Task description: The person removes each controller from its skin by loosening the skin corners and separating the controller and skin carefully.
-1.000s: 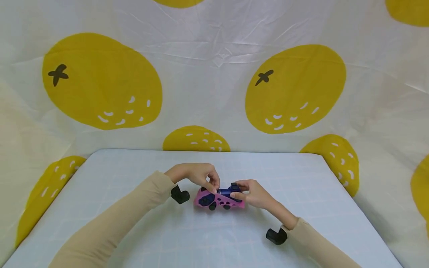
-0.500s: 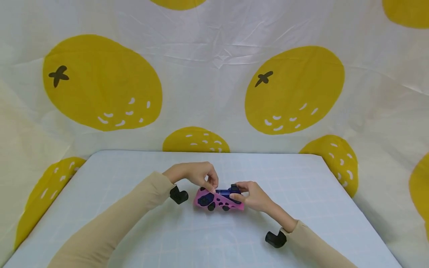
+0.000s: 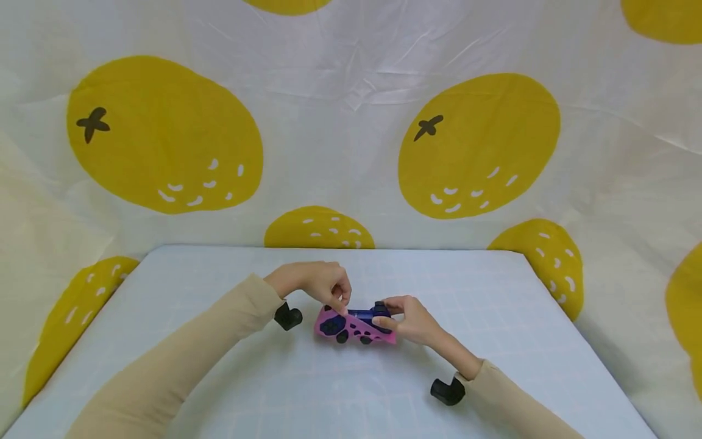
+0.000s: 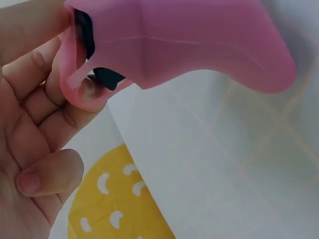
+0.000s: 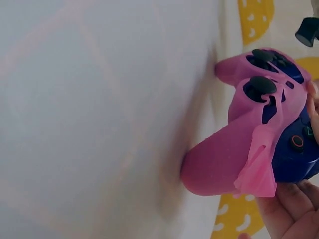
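The blue game controller (image 3: 366, 316) was held low over the middle of the pale blue table (image 3: 510, 341), about halfway between its left and right edges, so that both hands could work on it at once. The pink silicone cover (image 3: 351, 327) was only partly on it: in the right wrist view a loose flap of the cover stood away from the blue body, probably because it was being stretched. The edge of the cover was pinched by the curled fingers of the left hand (image 3: 320, 285) at the far left part of the controller. The right end of the controller was gripped by the right hand (image 3: 412, 319), with the fingers closed around it. The cover thus lay between the two grips.
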`<state>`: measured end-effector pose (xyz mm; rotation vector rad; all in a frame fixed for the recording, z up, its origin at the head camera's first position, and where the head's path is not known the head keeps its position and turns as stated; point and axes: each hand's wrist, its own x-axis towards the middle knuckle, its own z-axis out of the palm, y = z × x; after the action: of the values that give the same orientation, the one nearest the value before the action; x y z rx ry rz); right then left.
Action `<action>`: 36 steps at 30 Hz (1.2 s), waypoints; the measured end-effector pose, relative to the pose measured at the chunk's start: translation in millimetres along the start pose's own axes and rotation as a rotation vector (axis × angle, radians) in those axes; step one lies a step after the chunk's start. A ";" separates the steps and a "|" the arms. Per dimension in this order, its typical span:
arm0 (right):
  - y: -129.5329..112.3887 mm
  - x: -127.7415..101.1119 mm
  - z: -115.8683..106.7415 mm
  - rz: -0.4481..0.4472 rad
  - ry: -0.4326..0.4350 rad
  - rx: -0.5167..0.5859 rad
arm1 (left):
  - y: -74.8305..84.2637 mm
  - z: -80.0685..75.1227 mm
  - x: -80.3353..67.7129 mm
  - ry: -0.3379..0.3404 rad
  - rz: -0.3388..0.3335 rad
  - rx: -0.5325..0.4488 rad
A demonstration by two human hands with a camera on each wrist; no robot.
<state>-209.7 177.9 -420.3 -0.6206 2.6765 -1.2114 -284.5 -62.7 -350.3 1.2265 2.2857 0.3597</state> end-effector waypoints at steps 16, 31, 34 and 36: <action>-9.4 -3.1 3.5 0.066 0.021 -0.018 | -6.1 6.0 -23.8 0.087 0.036 -0.066; -12.2 -5.8 4.9 0.138 0.049 -0.003 | -17.6 20.3 -40.2 0.226 0.103 -0.075; -11.5 -6.9 4.9 0.137 0.055 0.002 | -20.6 24.1 -44.8 0.242 0.087 -0.090; -11.2 -7.8 5.4 0.130 0.055 0.000 | -23.1 27.7 -48.3 0.247 0.081 -0.104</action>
<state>-197.7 170.9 -415.8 -0.4114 2.7137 -1.2105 -263.0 -115.9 -368.7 1.2850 2.3906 0.6851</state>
